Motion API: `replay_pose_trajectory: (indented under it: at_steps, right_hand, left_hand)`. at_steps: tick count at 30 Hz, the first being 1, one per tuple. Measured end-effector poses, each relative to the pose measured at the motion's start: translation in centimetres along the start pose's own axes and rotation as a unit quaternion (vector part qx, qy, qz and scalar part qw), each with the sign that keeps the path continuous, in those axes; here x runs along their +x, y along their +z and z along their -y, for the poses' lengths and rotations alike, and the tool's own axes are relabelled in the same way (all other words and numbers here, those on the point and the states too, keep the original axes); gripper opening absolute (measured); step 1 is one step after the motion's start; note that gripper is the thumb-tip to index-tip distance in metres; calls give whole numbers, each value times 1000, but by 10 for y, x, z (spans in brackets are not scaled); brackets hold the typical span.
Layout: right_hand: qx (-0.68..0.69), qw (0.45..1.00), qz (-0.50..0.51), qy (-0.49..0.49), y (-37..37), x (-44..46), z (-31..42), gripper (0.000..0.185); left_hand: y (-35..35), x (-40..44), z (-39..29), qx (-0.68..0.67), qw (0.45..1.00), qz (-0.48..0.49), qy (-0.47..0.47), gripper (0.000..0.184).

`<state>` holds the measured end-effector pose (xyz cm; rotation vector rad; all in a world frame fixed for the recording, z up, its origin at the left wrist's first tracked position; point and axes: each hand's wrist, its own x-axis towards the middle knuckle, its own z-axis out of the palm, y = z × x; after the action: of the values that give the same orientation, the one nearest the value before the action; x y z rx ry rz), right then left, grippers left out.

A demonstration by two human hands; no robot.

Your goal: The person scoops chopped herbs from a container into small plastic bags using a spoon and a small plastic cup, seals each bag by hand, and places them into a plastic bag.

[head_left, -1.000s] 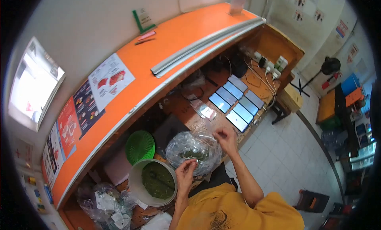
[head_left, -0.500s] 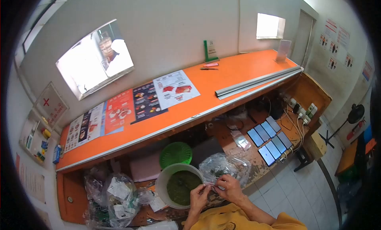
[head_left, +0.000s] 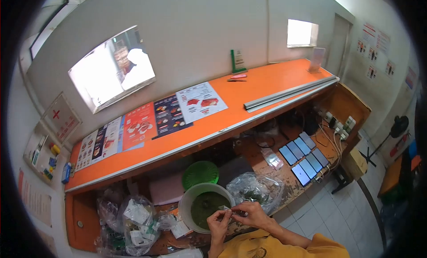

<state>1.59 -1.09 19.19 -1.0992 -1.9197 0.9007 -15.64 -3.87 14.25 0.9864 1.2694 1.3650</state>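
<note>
In front of my body, both hands meet over the right rim of a whitish plastic bucket [head_left: 182, 215]. The bucket holds a dull green, fine-looking material [head_left: 205, 210]. A small clear plastic bag [head_left: 224, 208] is pinched in the fingers of my left hand [head_left: 218, 224]. My right hand [head_left: 252, 215] is closed at the same little bag, fingertips together at its right side. Behind the bucket leans a green plastic basket or lid [head_left: 200, 174]. Just beyond my right hand lies a large clear plastic bag [head_left: 271, 186] with some green material inside.
Several phones [head_left: 304, 158] lie in rows on the worn lower shelf, near power plugs and cables [head_left: 340, 129]. Bags of white scraps [head_left: 138, 218] fill the left end. Above runs an orange counter [head_left: 249, 89] with printed menus [head_left: 202, 100] and a metal rail [head_left: 289, 94].
Both hands have tilted and shifted slightly, and the small bag now stands up above the left fingertips instead of lying stretched between the hands. The whole view has shifted a little.
</note>
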Motion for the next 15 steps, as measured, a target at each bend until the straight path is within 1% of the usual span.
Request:
replay_pose_trajectory:
  at_steps: [2, 5, 8, 11, 14, 15]
  right_hand:
    - [-10, 1000, -3, 19, -5, -6, -3, 31]
    - [-32, 998, -51, -36, -10, -16, -11, 26]
    - [-23, 997, -79, -2, -20, -25, -7, 22]
    - [-1, 994, -109, 19, -23, -34, -12, 18]
    - [7, 990, -138, 36, -31, -39, -5, 17]
    - [-16, 988, -153, 31, -32, -42, -9, 16]
  left_hand:
    - [9, 2, -1, -8, 1000, 14, -3, 18]
    - [22, 5, 4, -14, 999, 29, 18, 21]
    - [34, 4, 8, -37, 997, 55, 44, 24]
    - [49, 6, 7, -3, 993, 69, 97, 27]
    - [52, 14, 12, 108, 972, 110, 175, 27]
    - [55, 15, 14, 103, 972, 133, 165, 27]
